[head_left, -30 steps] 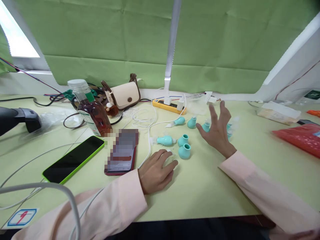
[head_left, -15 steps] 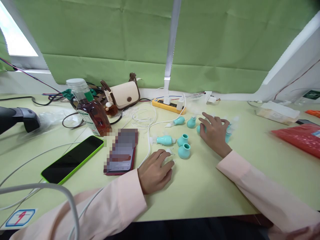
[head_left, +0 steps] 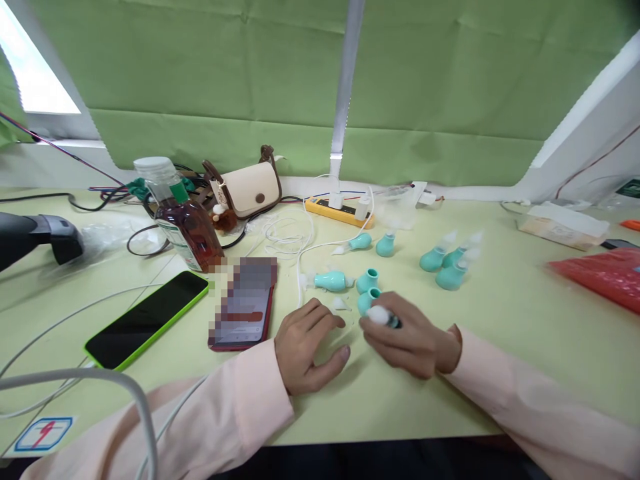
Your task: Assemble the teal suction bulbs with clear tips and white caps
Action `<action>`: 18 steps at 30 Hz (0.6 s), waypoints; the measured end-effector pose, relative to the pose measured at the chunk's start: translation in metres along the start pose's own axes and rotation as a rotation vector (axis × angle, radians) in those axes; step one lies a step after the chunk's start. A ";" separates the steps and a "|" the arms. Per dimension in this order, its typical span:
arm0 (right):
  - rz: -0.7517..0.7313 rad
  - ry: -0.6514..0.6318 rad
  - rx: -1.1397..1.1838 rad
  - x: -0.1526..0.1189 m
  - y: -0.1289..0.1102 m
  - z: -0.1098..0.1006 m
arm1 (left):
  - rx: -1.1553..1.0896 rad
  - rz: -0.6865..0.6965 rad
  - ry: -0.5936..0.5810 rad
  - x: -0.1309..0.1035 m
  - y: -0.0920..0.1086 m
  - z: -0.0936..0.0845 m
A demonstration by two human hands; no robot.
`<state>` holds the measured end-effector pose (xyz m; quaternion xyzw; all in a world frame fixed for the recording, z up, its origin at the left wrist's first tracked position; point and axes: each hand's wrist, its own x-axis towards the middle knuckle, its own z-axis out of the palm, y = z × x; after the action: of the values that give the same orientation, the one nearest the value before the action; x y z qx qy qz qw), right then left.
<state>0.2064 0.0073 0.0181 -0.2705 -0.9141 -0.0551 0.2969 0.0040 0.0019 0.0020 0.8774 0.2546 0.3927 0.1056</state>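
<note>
My right hand (head_left: 407, 340) is closed around a small turquoise squeeze bulb (head_left: 395, 323), whose pale nozzle (head_left: 380, 315) pokes out toward the left; most of the bulb is hidden. My left hand (head_left: 311, 348) rests near the table's front, thumb and fingers apart, holding nothing. A loose white nozzle tip (head_left: 341, 305) lies just beyond its fingertips. Two open-necked turquoise bulbs (head_left: 368, 280) stand behind the right hand, the nearer one partly covered. A turquoise piece with clear ends (head_left: 330, 281) lies on its side. Three bulbs with upright-tilted translucent nozzles (head_left: 451, 275) stand at right.
Left of my left hand lie a red-cased phone (head_left: 245, 307) and a green-cased phone (head_left: 150, 320). A bottle (head_left: 187, 230), a cream handbag (head_left: 253, 190) and a yellow power strip (head_left: 330, 212) with white cables stand behind. A red bag (head_left: 600, 277) lies at far right.
My right hand has come from the bulb group at right toward the middle front, now with a bulb in it. My left hand's thumb has spread away from its fingers.
</note>
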 end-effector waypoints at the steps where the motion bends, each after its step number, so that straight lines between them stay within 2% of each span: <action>1: -0.090 -0.047 0.010 0.003 -0.007 0.003 | -0.033 -0.001 -0.004 0.000 0.000 -0.001; 4: -0.304 -0.164 -0.004 0.008 -0.020 0.011 | -0.101 -0.051 -0.079 0.000 0.000 0.000; 8: -0.356 -0.205 -0.002 0.007 -0.025 0.018 | -0.120 -0.205 -0.253 0.001 0.000 0.003; 10: -0.365 -0.191 -0.007 0.006 -0.025 0.019 | -0.156 -0.247 -0.301 0.002 0.002 0.004; 18: -0.435 -0.099 -0.093 0.003 -0.020 0.020 | -0.535 -0.540 -0.219 0.004 0.009 0.006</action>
<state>0.1835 -0.0028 0.0051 -0.0827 -0.9609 -0.1466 0.2200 0.0143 -0.0037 0.0040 0.7572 0.3520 0.3073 0.4563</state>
